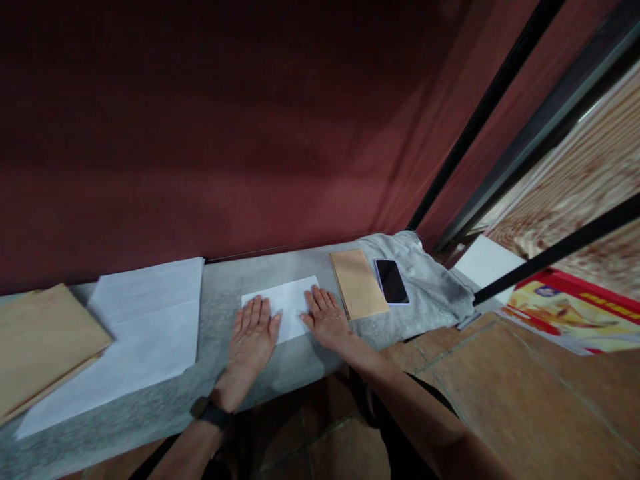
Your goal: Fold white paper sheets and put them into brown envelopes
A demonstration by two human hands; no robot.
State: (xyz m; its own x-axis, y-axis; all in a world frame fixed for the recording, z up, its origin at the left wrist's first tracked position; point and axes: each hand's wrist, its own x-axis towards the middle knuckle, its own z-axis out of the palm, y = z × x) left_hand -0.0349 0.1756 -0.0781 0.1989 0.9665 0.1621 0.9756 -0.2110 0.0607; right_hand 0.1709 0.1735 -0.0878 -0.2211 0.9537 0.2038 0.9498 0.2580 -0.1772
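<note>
A small white sheet of paper point(287, 303) lies flat on the grey cloth in front of me, and a faint crease seems to run across it. On its left end rests my left hand point(253, 330), palm down with the fingers stretched out. My right hand point(326, 317) presses flat on the right end, fingers spread. Just right of that hand sits a tan envelope or notebook point(359, 283), not touching the paper. Beyond it lies a phone point(393, 281) with a dark screen. The parts of the paper under both hands are hidden.
Larger white sheets point(155, 327) lie to the left, partly under brown envelopes point(47, 340). The grey cloth point(225, 287) covers a narrow bench against a dark red wall point(200, 133). Black metal bars point(480, 120) rise at the right, near a colourful box point(575, 310) on the tiled floor point(530, 387).
</note>
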